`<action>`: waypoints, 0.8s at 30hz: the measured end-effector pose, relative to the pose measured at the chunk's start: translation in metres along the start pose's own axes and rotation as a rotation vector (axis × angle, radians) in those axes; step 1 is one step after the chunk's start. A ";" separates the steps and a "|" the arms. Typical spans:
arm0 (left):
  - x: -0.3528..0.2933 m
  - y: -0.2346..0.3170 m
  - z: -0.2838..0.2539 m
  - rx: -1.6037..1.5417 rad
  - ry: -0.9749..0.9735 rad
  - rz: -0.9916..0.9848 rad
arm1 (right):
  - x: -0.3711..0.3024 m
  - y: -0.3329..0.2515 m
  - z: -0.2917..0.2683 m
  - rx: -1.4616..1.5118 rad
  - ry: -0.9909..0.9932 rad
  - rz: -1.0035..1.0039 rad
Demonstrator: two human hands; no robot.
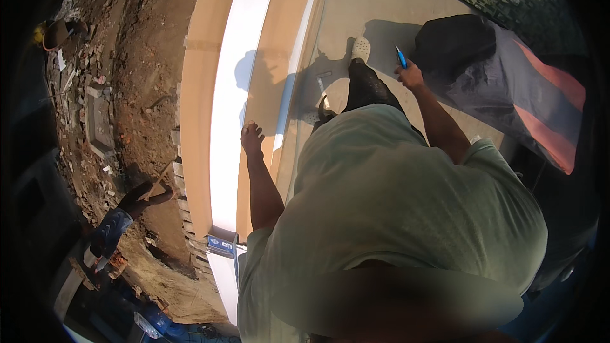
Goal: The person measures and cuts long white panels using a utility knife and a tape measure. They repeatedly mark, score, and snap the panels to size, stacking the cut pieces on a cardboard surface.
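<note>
A long white panel (236,76) lies lengthwise on brown cardboard (202,127), to the left of my body. My left hand (252,136) is over the panel's right border, its fingers loosely bent and apart; I cannot tell whether it touches the surface. Out to the right, my right hand (410,75) grips a blue utility knife (401,58), its thin tip pointing away from me. A narrow white strip (297,57) runs along the cardboard's right side. At the near end, a blue-and-white printed carton end (222,243) shows.
Concrete floor (346,0) lies to the right, where a small T-shaped tool (324,79) is near my feet. A dark cover with red stripes (502,76) drapes over something bulky. Beyond the cardboard's left side is dug earth (149,57), where another person (114,225) bends with a long-handled tool.
</note>
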State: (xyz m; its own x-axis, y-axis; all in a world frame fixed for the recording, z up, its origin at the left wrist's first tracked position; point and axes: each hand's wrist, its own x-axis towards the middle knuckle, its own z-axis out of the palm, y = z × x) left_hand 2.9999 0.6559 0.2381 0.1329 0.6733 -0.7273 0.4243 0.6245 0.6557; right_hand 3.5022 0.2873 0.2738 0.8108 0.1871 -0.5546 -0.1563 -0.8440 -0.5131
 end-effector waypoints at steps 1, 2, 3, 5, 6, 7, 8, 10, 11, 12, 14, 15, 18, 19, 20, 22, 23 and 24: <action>0.007 0.007 0.013 -0.027 0.031 0.024 | 0.009 -0.010 -0.002 -0.018 -0.045 -0.042; 0.013 0.011 0.024 -0.017 0.013 -0.010 | 0.018 -0.017 -0.004 -0.045 -0.071 -0.066; 0.018 0.011 0.034 -0.005 -0.010 -0.037 | 0.032 -0.025 -0.010 -0.083 -0.082 -0.053; 0.030 0.005 0.063 0.018 0.015 -0.125 | 0.058 -0.029 -0.034 -0.083 -0.113 -0.142; 0.035 0.002 0.076 0.039 -0.005 -0.199 | 0.077 -0.031 -0.049 -0.103 -0.102 -0.152; 0.037 -0.002 0.093 0.101 0.017 -0.251 | 0.098 -0.029 -0.068 -0.124 -0.093 -0.130; 0.041 -0.003 0.112 0.223 0.036 -0.332 | 0.118 -0.025 -0.088 -0.102 -0.063 -0.125; 0.052 0.004 0.163 0.437 0.109 -0.412 | 0.166 -0.014 -0.132 -0.036 0.009 -0.057; 0.052 0.008 0.191 0.338 0.112 -0.395 | 0.188 -0.006 -0.156 -0.016 0.057 0.037; 0.054 0.015 0.226 0.247 0.130 -0.385 | 0.208 0.002 -0.181 0.076 0.096 0.046; 0.069 0.049 0.298 0.217 0.007 -0.318 | 0.246 0.013 -0.231 0.252 0.186 0.154; 0.079 0.071 0.336 0.255 -0.019 -0.339 | 0.267 0.012 -0.255 0.332 0.235 0.240; 0.107 0.144 0.445 0.254 -0.139 -0.194 | 0.321 -0.006 -0.313 0.320 0.284 0.243; 0.121 0.171 0.479 0.191 -0.195 -0.175 | 0.339 -0.017 -0.327 0.364 0.246 0.188; 0.135 0.197 0.511 0.127 -0.251 -0.118 | 0.359 -0.032 -0.335 0.372 0.231 0.158; 0.170 0.246 0.574 0.111 -0.281 0.001 | 0.405 -0.071 -0.345 0.401 0.204 0.068; 0.191 0.268 0.601 0.092 -0.292 0.047 | 0.426 -0.090 -0.345 0.407 0.211 0.055; 0.215 0.288 0.622 0.082 -0.309 0.079 | 0.445 -0.110 -0.343 0.412 0.158 0.005</action>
State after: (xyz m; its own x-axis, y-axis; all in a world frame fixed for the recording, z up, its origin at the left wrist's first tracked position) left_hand 3.7079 0.7345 0.1449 0.4282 0.5587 -0.7102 0.4706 0.5331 0.7031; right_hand 4.0741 0.2912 0.3085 0.8806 0.0774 -0.4674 -0.3464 -0.5680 -0.7466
